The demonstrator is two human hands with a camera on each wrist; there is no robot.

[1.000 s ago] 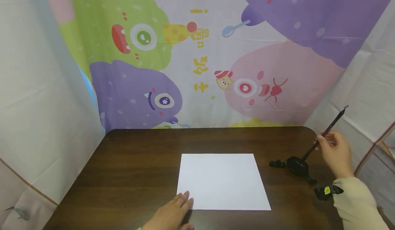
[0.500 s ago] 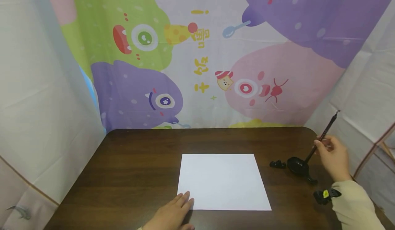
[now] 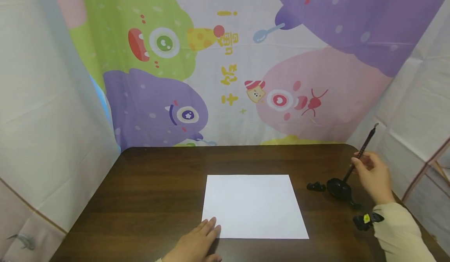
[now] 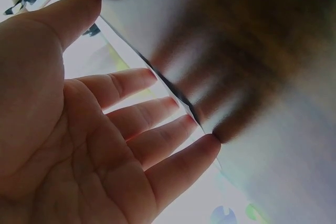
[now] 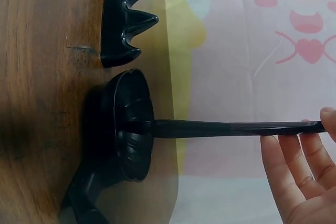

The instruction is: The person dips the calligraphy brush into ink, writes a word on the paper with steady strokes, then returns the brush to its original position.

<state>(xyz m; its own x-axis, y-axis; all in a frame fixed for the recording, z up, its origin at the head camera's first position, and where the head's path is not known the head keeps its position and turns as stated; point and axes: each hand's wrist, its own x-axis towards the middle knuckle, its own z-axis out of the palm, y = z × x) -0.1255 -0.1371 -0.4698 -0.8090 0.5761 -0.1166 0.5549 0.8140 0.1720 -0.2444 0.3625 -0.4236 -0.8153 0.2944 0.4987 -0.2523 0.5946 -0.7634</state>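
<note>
A white sheet of paper [image 3: 254, 206] lies in the middle of the dark wooden table [image 3: 158, 184]. My left hand [image 3: 197, 243] rests flat at the paper's near left corner, its straight fingertips [image 4: 210, 141] touching the table beside the sheet. My right hand [image 3: 372, 175] pinches a thin dark brush [image 3: 359, 153] by its shaft, tilted, with its lower end in a small black dish [image 3: 338, 188]. In the right wrist view the brush [image 5: 231, 128] runs from the dish [image 5: 131, 124] to my fingers [image 5: 294, 156].
A small black brush rest [image 3: 315, 186] sits just left of the dish, also visible as the rest [image 5: 123, 27] in the right wrist view. A cartoon-printed cloth [image 3: 228, 59] hangs behind the table, with white cloth walls on both sides.
My right hand has shifted slightly left, and the brush has tipped more upright with its end still in the dish. The left hand and the paper have stayed put.
</note>
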